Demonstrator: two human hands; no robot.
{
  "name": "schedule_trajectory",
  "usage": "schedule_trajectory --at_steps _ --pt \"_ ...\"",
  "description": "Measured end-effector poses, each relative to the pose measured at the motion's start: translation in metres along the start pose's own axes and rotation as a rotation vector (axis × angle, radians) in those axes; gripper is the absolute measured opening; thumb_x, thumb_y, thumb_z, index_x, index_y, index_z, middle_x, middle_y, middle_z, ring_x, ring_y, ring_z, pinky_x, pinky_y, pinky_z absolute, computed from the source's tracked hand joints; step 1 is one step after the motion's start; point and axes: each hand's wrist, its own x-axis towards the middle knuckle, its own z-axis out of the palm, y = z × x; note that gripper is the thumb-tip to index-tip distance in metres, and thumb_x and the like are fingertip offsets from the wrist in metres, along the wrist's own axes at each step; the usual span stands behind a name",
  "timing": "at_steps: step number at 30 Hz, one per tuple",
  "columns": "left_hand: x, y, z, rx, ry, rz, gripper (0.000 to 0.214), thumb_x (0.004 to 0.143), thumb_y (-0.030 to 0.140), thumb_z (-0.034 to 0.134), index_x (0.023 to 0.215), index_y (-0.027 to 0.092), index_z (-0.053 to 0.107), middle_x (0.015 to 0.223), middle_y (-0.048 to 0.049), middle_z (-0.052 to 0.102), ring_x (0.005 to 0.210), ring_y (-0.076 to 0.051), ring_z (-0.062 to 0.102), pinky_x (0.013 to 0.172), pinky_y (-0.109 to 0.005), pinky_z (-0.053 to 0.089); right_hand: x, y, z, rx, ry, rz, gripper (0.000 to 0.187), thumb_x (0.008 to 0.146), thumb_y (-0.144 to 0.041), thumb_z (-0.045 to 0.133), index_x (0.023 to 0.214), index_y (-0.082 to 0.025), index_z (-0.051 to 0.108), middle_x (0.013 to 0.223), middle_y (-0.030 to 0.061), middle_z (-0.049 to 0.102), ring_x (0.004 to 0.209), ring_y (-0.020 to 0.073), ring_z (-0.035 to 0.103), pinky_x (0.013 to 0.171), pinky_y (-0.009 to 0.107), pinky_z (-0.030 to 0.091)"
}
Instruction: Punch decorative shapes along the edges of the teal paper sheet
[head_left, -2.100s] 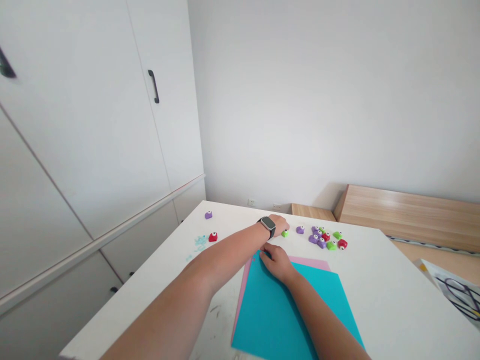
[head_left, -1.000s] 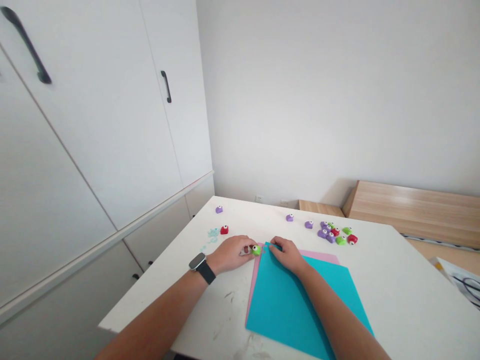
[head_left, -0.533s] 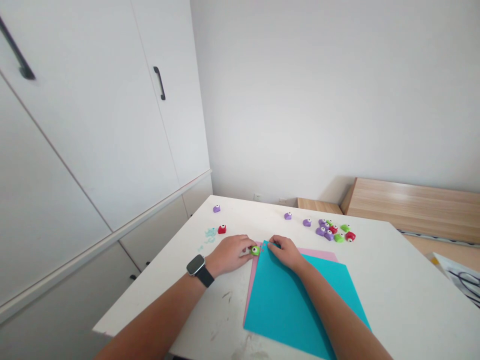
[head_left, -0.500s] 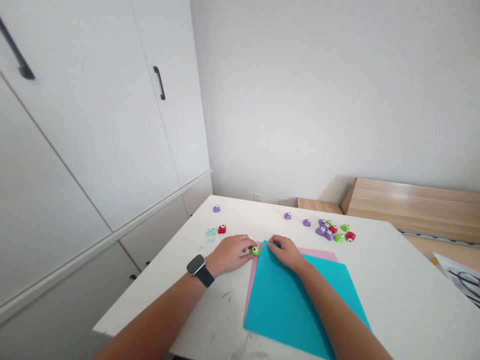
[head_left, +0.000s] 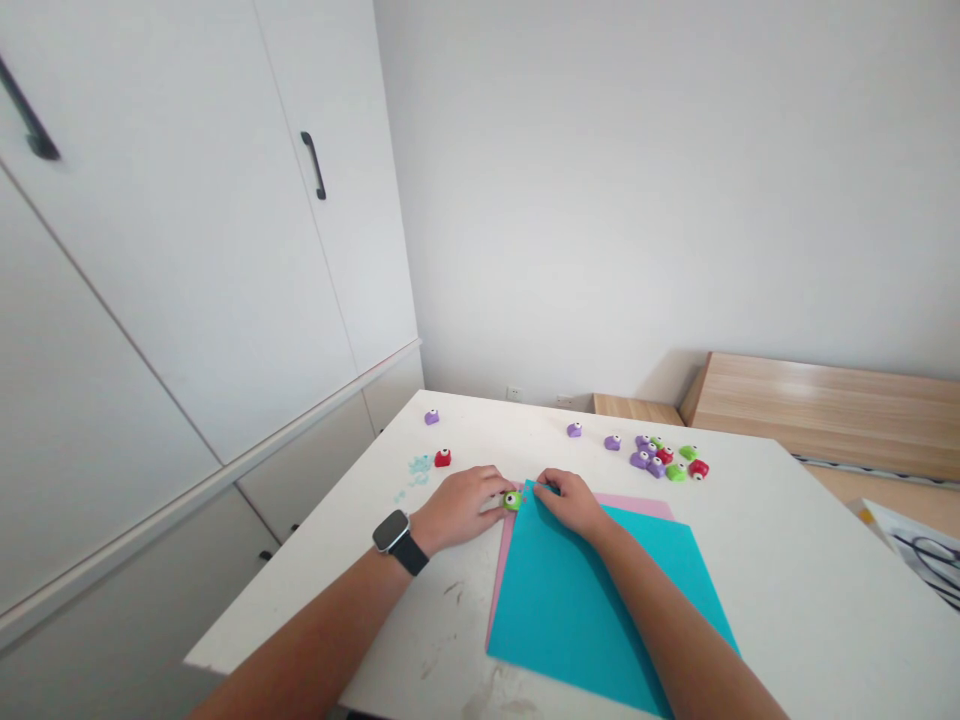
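Observation:
My left hand [head_left: 466,507], with a black watch at its wrist, grips a small green craft punch [head_left: 512,501] that has one round eye on it. The punch sits at the far left corner of a blue sheet of paper [head_left: 585,610]. Small marks like cut-outs show pinkish near that corner. My right hand [head_left: 571,502] pinches the sheet's far edge just right of the punch, its fingertips partly hidden. Beneath the blue sheet lies a pink sheet [head_left: 637,507], showing along the far and left edges.
Left of my hands stand a red punch [head_left: 443,458] and scattered light-blue paper bits [head_left: 420,464]. A purple punch [head_left: 432,417] is near the far left corner of the white table [head_left: 795,580]. Several purple, green and red punches [head_left: 656,467] cluster at the far right.
Both hands keep nearly the same place and hold. The green punch sits marginally closer to the blue sheet's corner, and the view has shifted very slightly.

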Motion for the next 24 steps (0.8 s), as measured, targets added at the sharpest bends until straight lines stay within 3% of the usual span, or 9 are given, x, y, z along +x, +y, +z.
schedule_trajectory --at_steps 14,24 --pt "0.001 0.001 0.005 -0.196 -0.018 -0.022 0.028 0.087 0.037 0.067 0.112 0.025 0.070 0.101 -0.0036 0.070 0.086 -0.019 0.064 0.080 -0.029 0.047 0.000 -0.001 -0.001 0.010 0.015 -0.020 0.020 0.087 -0.033 0.053 0.079 -0.020 0.065 0.074 0.0014 0.067 0.073 0.0174 0.061 0.067 0.025 0.040" --pt "0.006 -0.010 0.041 -1.069 -0.149 -0.419 0.061 0.073 0.040 0.080 0.124 0.013 0.063 0.100 -0.0116 0.071 0.088 -0.023 0.068 0.074 -0.033 0.055 -0.004 -0.004 -0.001 -0.014 0.088 -0.078 0.018 0.089 -0.030 0.052 0.080 -0.020 0.065 0.074 0.0008 0.068 0.071 0.0163 0.061 0.066 0.024 0.040"
